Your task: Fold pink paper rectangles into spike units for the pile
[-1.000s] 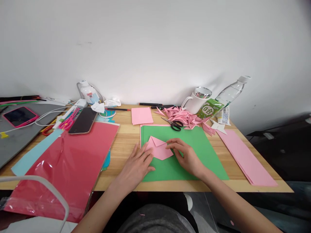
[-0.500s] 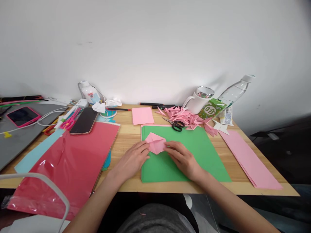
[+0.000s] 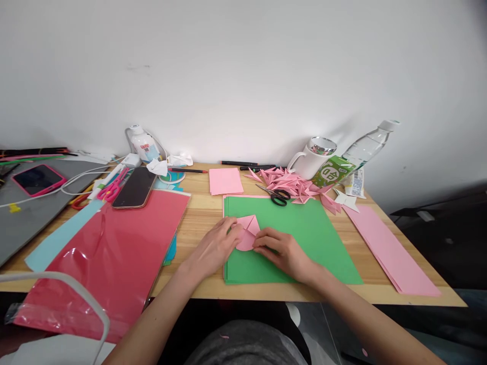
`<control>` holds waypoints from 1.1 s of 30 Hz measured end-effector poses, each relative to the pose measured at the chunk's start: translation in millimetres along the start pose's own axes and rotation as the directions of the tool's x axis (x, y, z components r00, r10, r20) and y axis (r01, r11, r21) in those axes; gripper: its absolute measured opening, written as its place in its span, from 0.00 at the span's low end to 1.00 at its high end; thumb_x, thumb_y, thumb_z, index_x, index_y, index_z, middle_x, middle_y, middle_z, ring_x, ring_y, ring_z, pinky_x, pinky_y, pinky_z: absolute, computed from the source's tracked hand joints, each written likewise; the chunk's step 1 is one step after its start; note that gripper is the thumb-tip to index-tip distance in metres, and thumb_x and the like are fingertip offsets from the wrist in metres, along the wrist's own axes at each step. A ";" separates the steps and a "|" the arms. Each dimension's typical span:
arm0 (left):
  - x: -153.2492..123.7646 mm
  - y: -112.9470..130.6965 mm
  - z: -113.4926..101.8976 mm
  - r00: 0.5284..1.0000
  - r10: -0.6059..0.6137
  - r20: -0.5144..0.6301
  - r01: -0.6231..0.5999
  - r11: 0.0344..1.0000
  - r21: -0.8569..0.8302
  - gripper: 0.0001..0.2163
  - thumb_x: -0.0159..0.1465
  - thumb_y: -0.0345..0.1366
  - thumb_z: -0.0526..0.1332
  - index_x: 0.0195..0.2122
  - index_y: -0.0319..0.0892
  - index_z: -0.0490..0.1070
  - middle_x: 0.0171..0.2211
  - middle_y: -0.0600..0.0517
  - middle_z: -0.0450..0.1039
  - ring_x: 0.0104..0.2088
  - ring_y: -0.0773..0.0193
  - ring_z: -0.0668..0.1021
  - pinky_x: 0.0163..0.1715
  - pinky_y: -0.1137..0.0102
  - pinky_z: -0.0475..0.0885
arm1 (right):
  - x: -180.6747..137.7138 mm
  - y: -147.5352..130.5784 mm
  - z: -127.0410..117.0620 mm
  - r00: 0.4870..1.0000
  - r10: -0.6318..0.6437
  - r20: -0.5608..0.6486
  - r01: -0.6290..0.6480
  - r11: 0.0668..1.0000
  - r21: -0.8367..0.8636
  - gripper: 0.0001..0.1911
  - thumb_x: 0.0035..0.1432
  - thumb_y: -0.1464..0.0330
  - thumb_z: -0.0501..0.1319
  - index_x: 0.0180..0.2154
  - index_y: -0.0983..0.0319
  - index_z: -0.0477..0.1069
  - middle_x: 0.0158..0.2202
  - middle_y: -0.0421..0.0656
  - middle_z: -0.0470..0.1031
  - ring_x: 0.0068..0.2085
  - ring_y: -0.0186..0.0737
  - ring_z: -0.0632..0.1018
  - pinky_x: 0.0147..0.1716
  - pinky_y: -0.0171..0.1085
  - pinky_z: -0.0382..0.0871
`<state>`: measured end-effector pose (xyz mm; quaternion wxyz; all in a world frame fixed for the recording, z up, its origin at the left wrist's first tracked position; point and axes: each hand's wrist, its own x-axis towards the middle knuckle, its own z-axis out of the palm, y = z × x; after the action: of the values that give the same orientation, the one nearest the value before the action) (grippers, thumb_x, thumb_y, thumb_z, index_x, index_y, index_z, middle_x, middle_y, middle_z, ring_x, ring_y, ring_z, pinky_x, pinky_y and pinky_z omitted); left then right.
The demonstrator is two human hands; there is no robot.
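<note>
A small pink paper square, creased and partly folded, is held over a stack of green paper. At its left side my left hand grips the edge, fingers bent over the paper. My right hand pinches the lower right edge between thumb and fingers. The near part of the paper curves up in an unfinished bend. Just behind the green stack lie scissors with black handles and a heap of folded pink paper pieces. A pile of pink squares sits at the back.
To the left are a red plastic-wrapped sheet pack, a phone and pink scissors. A white mug, green box and tilted water bottle stand at the back right. Pink strips lie along the right edge.
The pink paper has been turned and its near edge now curls up. Both hands have shifted with it, the right hand moving slightly nearer to me and left.
</note>
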<state>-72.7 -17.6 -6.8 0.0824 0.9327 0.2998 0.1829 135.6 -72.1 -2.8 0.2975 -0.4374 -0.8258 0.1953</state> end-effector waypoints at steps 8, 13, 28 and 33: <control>1.5 -3.9 3.0 0.999 -0.003 -0.046 -0.003 0.990 -0.141 0.12 0.66 0.34 0.50 0.46 0.40 0.69 0.51 0.46 0.70 0.54 0.60 0.70 0.54 0.61 0.67 | 21.6 9.3 4.2 0.936 0.353 0.008 -0.351 0.925 0.143 0.07 0.56 0.69 0.58 0.27 0.63 0.69 0.32 0.42 0.70 0.28 0.32 0.70 0.27 0.32 0.65; 0.9 -3.2 4.5 0.998 -0.052 -0.036 0.042 0.971 -0.235 0.12 0.66 0.33 0.51 0.46 0.41 0.70 0.53 0.46 0.69 0.54 0.61 0.70 0.54 0.61 0.68 | 30.1 13.8 5.8 0.906 0.420 0.056 -0.423 0.903 0.078 0.05 0.52 0.70 0.61 0.25 0.63 0.70 0.30 0.40 0.69 0.26 0.31 0.70 0.28 0.33 0.64; -3.2 2.4 14.9 0.988 -0.154 -0.010 0.146 0.953 -0.264 0.13 0.66 0.35 0.52 0.50 0.39 0.67 0.56 0.45 0.66 0.59 0.61 0.64 0.60 0.57 0.58 | 43.8 17.0 -1.3 0.884 0.432 0.180 -0.431 0.901 -0.049 0.07 0.52 0.72 0.61 0.23 0.63 0.69 0.29 0.40 0.68 0.27 0.31 0.70 0.29 0.33 0.62; -3.0 4.7 18.8 0.985 -0.166 -0.045 0.150 0.956 -0.254 0.14 0.63 0.34 0.57 0.49 0.39 0.67 0.55 0.44 0.67 0.58 0.59 0.66 0.59 0.55 0.59 | 44.2 20.8 -2.7 0.894 0.405 0.190 -0.417 0.909 0.025 0.07 0.52 0.72 0.61 0.22 0.63 0.68 0.27 0.39 0.66 0.27 0.31 0.69 0.29 0.32 0.62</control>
<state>-65.2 -23.9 -23.7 0.2034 0.8814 0.3506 0.2423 130.6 -23.6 1.3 0.1874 -0.5725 -0.7314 0.3195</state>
